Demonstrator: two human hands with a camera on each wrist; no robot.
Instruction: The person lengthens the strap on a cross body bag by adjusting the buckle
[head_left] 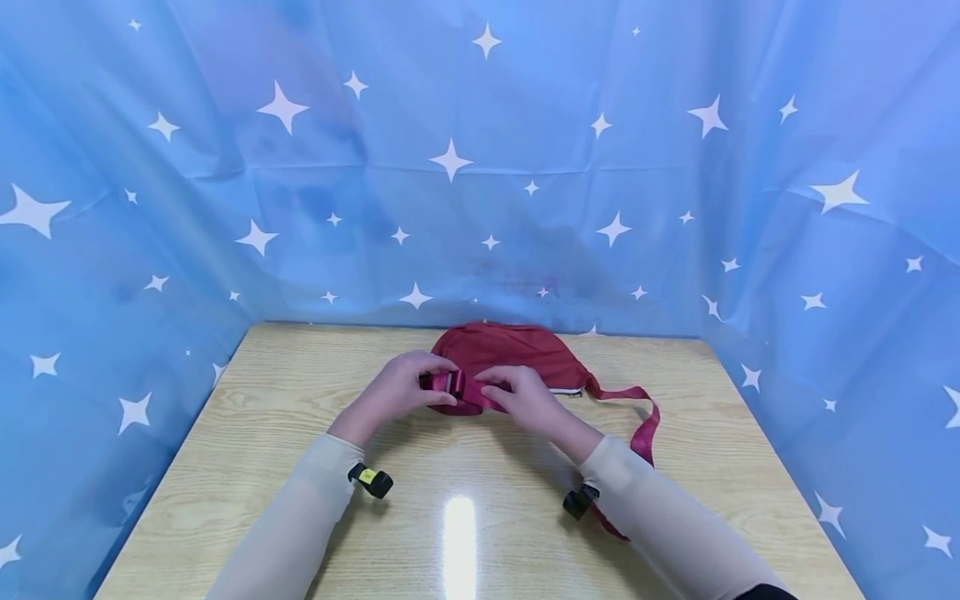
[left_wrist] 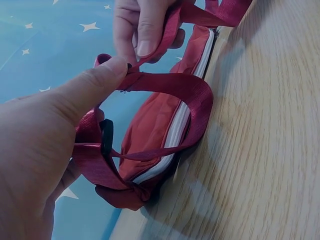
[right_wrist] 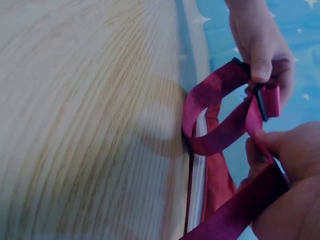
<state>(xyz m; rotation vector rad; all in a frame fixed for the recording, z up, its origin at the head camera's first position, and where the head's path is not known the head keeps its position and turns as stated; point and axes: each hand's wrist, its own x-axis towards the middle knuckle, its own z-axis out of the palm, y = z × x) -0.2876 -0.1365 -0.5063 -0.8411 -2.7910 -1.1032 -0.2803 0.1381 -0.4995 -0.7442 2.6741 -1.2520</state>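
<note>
A dark red waist bag (head_left: 517, 350) with a white zipper (left_wrist: 176, 131) lies at the back of the table. My left hand (head_left: 393, 387) pinches its red strap beside a black slider buckle (right_wrist: 261, 103), thumb on top. Close to its right, my right hand (head_left: 531, 406) grips the strap between thumb and fingers. Between the hands and the bag the strap forms a loop (left_wrist: 202, 100). A second black piece (left_wrist: 106, 136) sits on the webbing near the left palm. The left fingers are partly hidden behind the strap.
The rest of the strap (head_left: 647, 429) trails right of the bag and passes under the right forearm. The wooden table (head_left: 300, 367) meets a blue star-patterned curtain (head_left: 525, 200) at the back and sides.
</note>
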